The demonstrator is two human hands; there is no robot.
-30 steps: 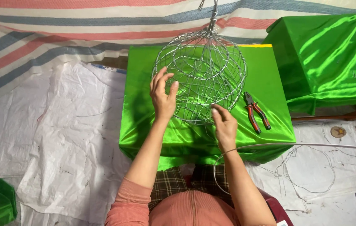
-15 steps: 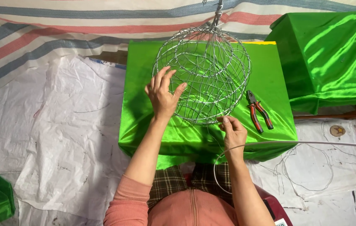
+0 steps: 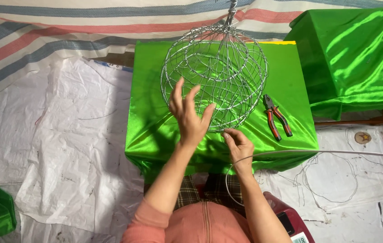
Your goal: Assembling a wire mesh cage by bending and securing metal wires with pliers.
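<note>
Right now a round wire cage [image 3: 216, 78] sits at the centre of the frame, on a table draped in shiny green cloth [image 3: 155, 121]. The left hand [image 3: 190, 118] rests against the cage's lower left side, fingers spread wide. Just below the cage, the right hand [image 3: 238, 145] pinches a thin wire [image 3: 335, 153] that trails off to the right edge. Red-handled pliers [image 3: 276, 117] lie on the cloth, right of the cage.
</note>
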